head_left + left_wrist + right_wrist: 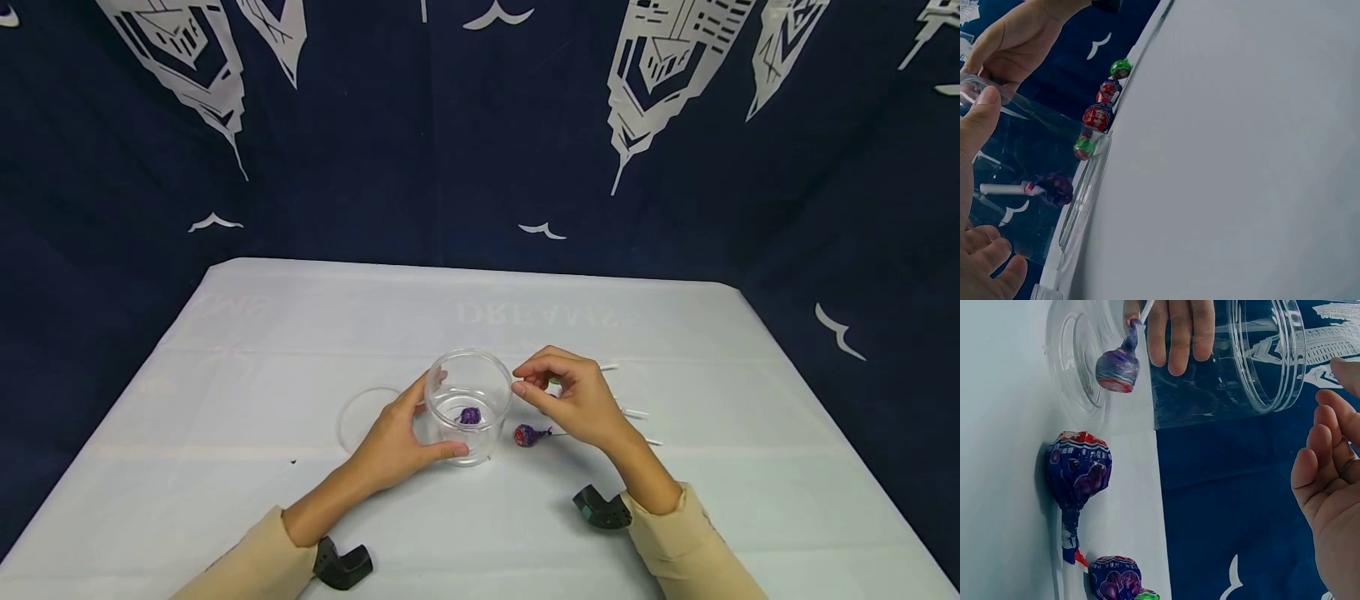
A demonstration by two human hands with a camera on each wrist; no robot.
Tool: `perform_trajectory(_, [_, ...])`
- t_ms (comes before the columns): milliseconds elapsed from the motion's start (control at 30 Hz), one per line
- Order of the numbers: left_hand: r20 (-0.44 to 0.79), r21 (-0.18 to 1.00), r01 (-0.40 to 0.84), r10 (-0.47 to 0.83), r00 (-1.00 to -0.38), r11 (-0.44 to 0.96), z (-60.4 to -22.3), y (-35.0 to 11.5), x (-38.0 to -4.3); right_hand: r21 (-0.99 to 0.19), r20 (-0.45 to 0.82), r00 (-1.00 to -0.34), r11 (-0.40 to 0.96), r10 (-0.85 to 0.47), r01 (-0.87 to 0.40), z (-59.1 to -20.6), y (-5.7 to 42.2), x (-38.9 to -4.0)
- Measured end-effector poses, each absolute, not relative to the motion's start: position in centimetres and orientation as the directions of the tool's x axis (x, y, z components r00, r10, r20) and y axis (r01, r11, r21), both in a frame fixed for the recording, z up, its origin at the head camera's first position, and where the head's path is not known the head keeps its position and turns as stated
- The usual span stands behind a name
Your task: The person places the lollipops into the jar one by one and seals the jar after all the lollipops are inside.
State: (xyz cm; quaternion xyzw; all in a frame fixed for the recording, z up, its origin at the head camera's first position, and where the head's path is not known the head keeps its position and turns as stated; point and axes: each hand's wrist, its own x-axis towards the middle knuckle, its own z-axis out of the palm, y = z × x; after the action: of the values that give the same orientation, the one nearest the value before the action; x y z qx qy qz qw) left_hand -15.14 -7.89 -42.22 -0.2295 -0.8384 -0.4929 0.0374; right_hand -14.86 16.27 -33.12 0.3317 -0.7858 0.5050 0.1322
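Observation:
A clear plastic jar (450, 450) stands upright on the table, with a purple-wrapped lollipop (1055, 189) on its bottom, white stick attached. My left hand (393, 446) grips the jar from the left side, thumb in front and fingers behind. At the rim's right side is my right hand (566, 396), its fingers loosely bent with nothing between them. A purple and red lollipop (527, 435) lies just right of the jar. More lollipops lie under and beyond the right hand, including a green one (1120, 69); in the head view mostly their white sticks (636, 413) show.
A clear round lid (342, 421) lies left of the jar, partly behind the left hand. The table has a white cloth (225, 375), with a small dark speck (293, 461) on it. Behind hangs a dark blue printed curtain (420, 183).

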Motion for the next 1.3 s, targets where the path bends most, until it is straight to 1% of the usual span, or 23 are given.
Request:
perform_trajectory(500, [0.301,0.806,0.435,0.355,-0.885,0.401,-42.3,-7.7,-15.2,-0.687,0.559,-0.747,0.303,-0.361,-0.661,-33.2,16.8,-14.7])
perform_trajectory(867, [0.311,0.802,0.447,0.363,-0.878,0.396,-42.5,-7.8,-15.3,-0.689,0.524,-0.767,0.344,-0.37,-0.637,-33.5,17.5,-14.4])
perform_trajectory(1133, [0.329,0.792,0.467,0.369,-0.869,0.394,-42.4,-7.9,-15.4,-0.671,0.524,-0.76,0.363,-0.385,-0.646,-34.4,18.9,-14.3])
perform_trajectory(1300, [0.327,0.792,0.465,0.369,-0.87,0.395,-42.3,-7.9,-15.3,-0.685,0.495,-0.778,0.376,-0.386,-0.623,-34.9,19.7,-14.1])
